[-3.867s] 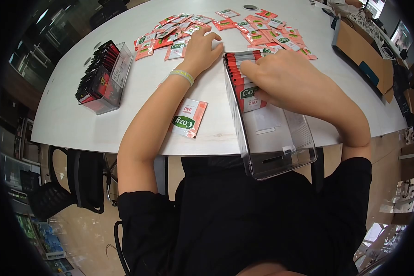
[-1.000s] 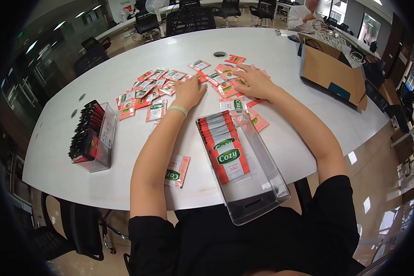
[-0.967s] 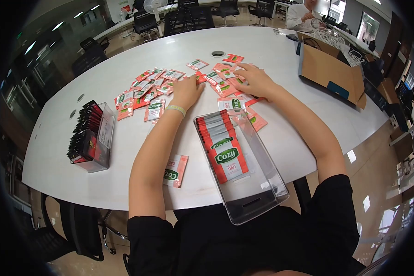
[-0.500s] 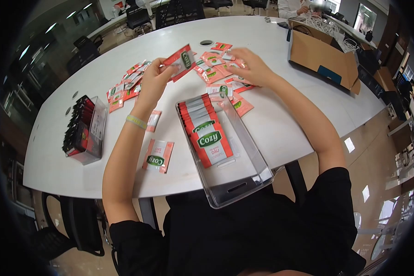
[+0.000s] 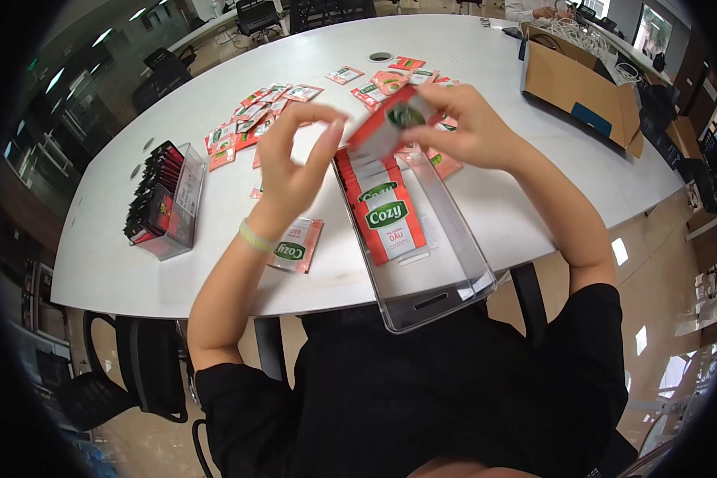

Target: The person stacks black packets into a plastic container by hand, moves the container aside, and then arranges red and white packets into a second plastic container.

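Observation:
Above the far end of a clear plastic box [image 5: 476, 239], my right hand [image 5: 470, 127] grips red and white Cozy sachets [image 5: 390, 123], blurred by motion; their number is unclear. My left hand [image 5: 295, 159] is just left of them, empty, thumb and fingers apart. A row of upright Cozy sachets [image 5: 386, 213] fills the left side of the box, the front one facing up. Loose sachets [image 5: 251, 119] lie scattered beyond my left hand, and others [image 5: 390, 80] beyond my right. One sachet [image 5: 299, 247] lies left of the box, partly behind my left wrist.
At the left of the white table [image 5: 111, 263] stands a clear box of dark sachets [image 5: 167, 203]. An open cardboard box [image 5: 573, 92] is at the right edge. Behind it are white cables [image 5: 570, 36] and another person's hand [image 5: 546, 13].
The raised sachets have passed from my left hand to my right hand and moved right, over the box. My left hand has opened. One sachet now lies apart near the table's hole.

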The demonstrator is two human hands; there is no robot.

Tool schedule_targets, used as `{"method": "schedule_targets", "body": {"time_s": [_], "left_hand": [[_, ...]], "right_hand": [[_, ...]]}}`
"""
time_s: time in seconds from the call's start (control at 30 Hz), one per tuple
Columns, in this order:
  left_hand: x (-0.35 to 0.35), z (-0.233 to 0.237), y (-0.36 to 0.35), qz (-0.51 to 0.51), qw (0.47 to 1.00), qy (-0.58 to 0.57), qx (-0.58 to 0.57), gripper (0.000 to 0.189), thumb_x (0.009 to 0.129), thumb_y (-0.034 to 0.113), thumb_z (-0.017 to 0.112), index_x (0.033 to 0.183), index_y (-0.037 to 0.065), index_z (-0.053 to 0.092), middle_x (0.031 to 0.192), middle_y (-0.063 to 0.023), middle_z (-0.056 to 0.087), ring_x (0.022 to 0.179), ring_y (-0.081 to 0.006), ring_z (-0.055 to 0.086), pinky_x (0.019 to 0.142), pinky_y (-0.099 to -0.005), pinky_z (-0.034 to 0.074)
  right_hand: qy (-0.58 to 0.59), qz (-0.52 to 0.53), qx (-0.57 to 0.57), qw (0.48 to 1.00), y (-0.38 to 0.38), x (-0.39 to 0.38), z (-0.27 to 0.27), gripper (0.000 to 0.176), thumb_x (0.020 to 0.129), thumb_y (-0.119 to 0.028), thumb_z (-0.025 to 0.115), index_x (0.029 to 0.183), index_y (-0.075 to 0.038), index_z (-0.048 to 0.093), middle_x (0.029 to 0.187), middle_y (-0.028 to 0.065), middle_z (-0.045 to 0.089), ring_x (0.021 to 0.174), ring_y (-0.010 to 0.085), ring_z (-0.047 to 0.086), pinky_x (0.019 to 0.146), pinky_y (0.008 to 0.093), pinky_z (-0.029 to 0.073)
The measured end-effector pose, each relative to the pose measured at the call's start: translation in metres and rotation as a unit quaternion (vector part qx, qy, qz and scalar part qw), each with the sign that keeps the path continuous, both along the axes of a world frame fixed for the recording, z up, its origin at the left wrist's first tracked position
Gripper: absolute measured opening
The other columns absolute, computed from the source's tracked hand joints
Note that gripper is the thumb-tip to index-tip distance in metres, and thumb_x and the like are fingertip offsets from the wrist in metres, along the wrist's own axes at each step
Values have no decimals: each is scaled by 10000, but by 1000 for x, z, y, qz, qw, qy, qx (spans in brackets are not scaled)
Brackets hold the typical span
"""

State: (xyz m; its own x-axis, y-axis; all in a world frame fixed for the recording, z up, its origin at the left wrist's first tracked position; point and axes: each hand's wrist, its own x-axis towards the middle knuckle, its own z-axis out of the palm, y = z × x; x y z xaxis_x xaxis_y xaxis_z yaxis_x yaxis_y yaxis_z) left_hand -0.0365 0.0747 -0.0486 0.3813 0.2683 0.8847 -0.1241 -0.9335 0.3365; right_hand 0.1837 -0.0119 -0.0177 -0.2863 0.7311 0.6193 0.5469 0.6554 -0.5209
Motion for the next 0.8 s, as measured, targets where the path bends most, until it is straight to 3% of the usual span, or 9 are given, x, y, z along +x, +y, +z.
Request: {"method": "schedule_targets", "body": {"time_s": [0.07,0.1,0.13,0.17,0.23,0.27,0.37,0.8], "left_hand": [[-15,13,-37,-28,999,-25,34,128,792,58,596,888,-24,576,837,-94,637,773,-190,601,715,-304,457],[-19,16,-66,-39,997,-56,26,248,780,179,645,908,-20,571,824,-115,632,777,-236,601,709,-338,462],[-22,5,-92,-97,982,-164,-19,431,782,354,637,990,-13,547,812,-158,617,777,-275,598,720,-373,458],[-22,-15,-123,-120,964,-235,-18,671,807,523,552,1180,-19,418,955,-209,601,844,-289,590,738,-387,458],[-23,-10,-195,-246,915,-306,-97,462,878,288,571,1305,160,451,1390,-74,384,1155,-231,509,897,-429,405],[-41,-23,-192,-386,895,-221,-5,609,902,267,534,1425,235,222,1497,25,192,1348,-213,271,1014,-460,274],[-23,-37,-206,-423,850,-300,98,599,906,265,527,1423,234,227,1496,27,195,1344,-214,279,1012,-459,278],[-9,-55,-208,-429,811,-372,144,555,922,255,500,1416,229,248,1492,39,211,1328,-217,313,1001,-452,296]], "right_hand": [[-83,46,-77,992,-13,-2,7,166,759,-81,640,906,-11,608,758,89,633,665,153,595,605,288,468],[-118,89,50,988,-9,-1,-2,296,755,-91,669,1026,0,593,725,114,611,629,213,583,598,291,453],[-177,81,-69,978,-22,-5,13,255,748,-101,666,971,-2,591,703,132,578,618,268,563,572,334,432],[-205,114,-105,966,-23,-6,10,196,732,-98,662,873,-1,566,666,146,546,615,306,550,552,371,413],[-243,156,-117,950,-26,-14,4,180,714,-104,642,785,7,520,650,161,541,625,326,553,560,390,415],[-272,161,-130,940,-28,-17,2,180,710,-110,633,775,8,513,646,164,539,628,328,555,565,396,418],[-315,137,-160,926,-33,-28,1,175,719,-124,615,777,9,518,652,165,548,635,332,559,580,402,423],[-326,123,-107,931,-32,-28,-11,171,718,-125,621,797,3,538,657,159,565,637,322,583,612,415,442]]}}
